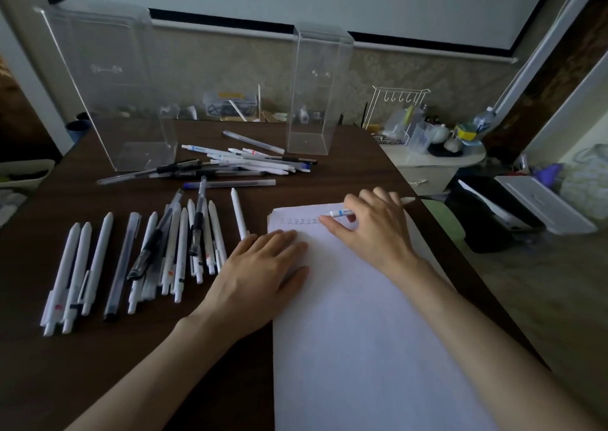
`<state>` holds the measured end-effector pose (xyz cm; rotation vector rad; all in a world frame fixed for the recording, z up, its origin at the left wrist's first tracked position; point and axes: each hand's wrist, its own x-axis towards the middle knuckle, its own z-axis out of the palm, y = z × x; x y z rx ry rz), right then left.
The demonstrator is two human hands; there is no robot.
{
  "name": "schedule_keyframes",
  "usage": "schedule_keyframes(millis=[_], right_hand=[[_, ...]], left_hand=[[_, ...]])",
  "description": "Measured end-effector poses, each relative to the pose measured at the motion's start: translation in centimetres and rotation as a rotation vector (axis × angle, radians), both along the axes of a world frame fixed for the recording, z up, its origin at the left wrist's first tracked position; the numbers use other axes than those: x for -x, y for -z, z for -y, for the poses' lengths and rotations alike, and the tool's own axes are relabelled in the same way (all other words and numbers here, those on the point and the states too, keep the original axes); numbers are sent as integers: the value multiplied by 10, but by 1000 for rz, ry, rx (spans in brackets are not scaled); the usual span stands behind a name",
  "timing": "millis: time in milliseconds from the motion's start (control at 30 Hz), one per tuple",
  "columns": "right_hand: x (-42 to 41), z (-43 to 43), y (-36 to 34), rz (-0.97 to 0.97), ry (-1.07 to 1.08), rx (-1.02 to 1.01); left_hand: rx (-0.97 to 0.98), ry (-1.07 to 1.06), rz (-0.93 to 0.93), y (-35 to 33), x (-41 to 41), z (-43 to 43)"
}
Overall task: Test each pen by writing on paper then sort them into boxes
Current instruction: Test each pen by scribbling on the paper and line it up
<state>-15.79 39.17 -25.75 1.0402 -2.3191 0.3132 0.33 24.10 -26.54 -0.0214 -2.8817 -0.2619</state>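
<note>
Right hand [375, 230] pinching a white pen [342, 213], its tip at the far edge of the paper [362, 348]; left hand [263, 266] flat, fingers straight, pressing the paper's left edge. Dark table [65, 381]: pen row [131, 259] left, pen heap [246, 164], wide clear box [108, 95] and narrow clear box [316, 95] toward the far edge; clutter behind indistinct

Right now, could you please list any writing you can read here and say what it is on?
Paper: one handwritten row near the top edge, too small to read.
Pen in the right hand: print on its blue band, blurred.
Nothing else legible.
</note>
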Motion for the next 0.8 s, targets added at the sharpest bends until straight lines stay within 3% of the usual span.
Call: schedule_keyframes(millis=[300, 500, 600, 700, 800], right_hand=[[8, -1, 2, -10, -98, 102], [23, -15, -16, 193, -172, 622], [23, -27, -21, 364, -69, 756], [24, -29, -21, 741, 47, 893], [29, -26, -14, 918, -10, 950]], left_hand=[[16, -11, 19, -4, 1, 0], [47, 61, 4, -17, 24, -17], [-33, 124, 27, -26, 46, -36], [-32, 199, 90, -20, 68, -54], [-21, 247, 134, -11, 76, -64]])
